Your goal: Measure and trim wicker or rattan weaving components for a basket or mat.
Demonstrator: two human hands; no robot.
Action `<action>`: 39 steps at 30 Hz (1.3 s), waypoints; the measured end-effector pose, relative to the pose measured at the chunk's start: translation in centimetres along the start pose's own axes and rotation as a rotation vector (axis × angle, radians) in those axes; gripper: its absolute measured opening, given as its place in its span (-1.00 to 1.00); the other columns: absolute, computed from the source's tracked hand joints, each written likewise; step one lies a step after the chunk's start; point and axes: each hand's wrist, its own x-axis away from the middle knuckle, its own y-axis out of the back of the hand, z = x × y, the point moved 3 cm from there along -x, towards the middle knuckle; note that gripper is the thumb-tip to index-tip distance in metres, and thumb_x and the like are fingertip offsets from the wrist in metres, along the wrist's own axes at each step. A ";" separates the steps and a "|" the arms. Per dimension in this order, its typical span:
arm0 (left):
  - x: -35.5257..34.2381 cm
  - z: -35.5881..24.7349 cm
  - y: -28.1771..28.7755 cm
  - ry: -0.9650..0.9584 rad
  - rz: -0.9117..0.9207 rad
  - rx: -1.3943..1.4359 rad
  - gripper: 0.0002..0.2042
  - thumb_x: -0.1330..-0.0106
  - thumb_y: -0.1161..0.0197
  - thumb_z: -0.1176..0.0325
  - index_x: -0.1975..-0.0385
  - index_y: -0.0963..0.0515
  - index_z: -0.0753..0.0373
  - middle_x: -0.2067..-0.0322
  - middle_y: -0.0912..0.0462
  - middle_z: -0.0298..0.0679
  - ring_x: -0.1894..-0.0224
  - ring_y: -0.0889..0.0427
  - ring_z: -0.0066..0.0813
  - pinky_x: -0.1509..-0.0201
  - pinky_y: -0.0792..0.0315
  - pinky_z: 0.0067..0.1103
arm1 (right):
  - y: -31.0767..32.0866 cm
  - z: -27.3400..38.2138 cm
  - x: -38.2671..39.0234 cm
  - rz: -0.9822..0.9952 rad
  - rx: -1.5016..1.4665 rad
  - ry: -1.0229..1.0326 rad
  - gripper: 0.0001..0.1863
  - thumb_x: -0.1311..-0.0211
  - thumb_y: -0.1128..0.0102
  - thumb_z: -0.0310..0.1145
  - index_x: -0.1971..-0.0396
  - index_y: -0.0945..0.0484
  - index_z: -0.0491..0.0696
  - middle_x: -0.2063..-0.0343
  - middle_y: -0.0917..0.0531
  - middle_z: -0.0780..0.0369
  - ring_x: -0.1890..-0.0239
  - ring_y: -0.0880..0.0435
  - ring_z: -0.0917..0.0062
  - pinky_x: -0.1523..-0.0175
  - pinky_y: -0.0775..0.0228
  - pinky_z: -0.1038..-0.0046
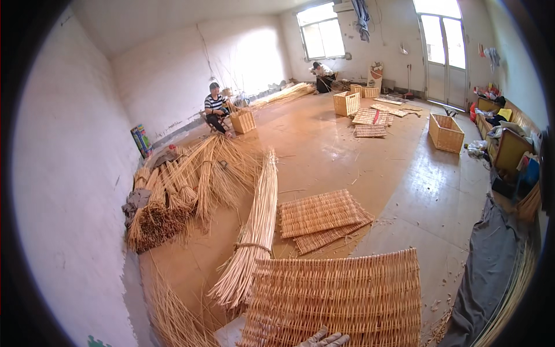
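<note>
A large woven wicker panel (335,298) fills the bottom middle of the view, its weave running in wavy rows. On its near edge lies my left hand (322,339) in a pale glove, fingers stretched out over the weave. Only those fingers show; the palm and wrist are cut off by the lower edge. My right hand is not in view. Just beyond, two more woven panels (318,213) overlap on the floor. A tied bundle of pale peeled rods (254,231) stretches away to the left of them.
Darker bundled rods (167,196) heap by the left wall. Loose thin rods (179,312) lie near left. A seated person (215,107) handles a wicker basket (243,120); another person (322,77) crouches farther back. More baskets (446,133) stand right, beside a grey cloth (488,260) nearer me.
</note>
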 end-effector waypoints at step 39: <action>0.7 0.5 2.8 -0.022 -0.020 -0.037 -0.46 -0.48 0.07 0.23 -0.48 -0.33 -0.13 -0.44 -0.36 -0.07 -0.46 -0.38 -0.06 -0.58 -0.12 -0.15 | -0.3 2.7 -0.2 -0.047 0.078 0.154 -0.80 -0.19 -0.42 -0.41 0.42 -0.50 -0.01 0.66 -0.41 0.35 0.68 -0.31 0.59 0.48 -0.24 0.45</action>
